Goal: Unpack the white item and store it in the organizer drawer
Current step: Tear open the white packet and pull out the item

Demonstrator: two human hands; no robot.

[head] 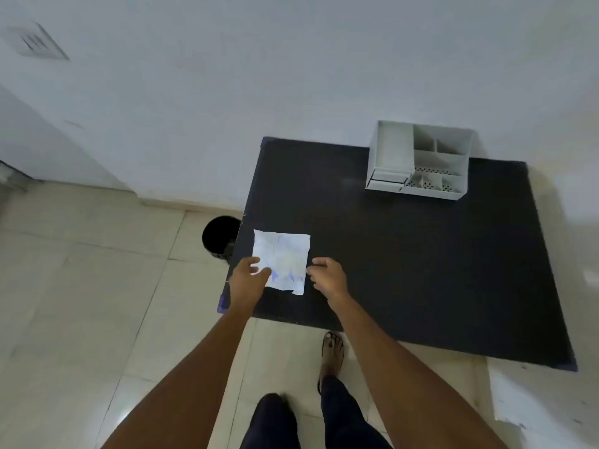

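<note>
A white square packet (282, 260) with faint purple print lies near the front left corner of the black table (405, 260). My left hand (248, 277) pinches its lower left edge. The fingertips of my right hand (327, 276) grip its lower right edge. The white organizer (419, 163) stands at the table's back right against the wall, with several open compartments and a small drawer at its lower left front.
A black round bin (217, 236) stands on the tiled floor just left of the table. The white wall runs behind the table. My sandalled foot (332, 354) is at the table's front edge. A white sheet (531, 400) lies at the lower right.
</note>
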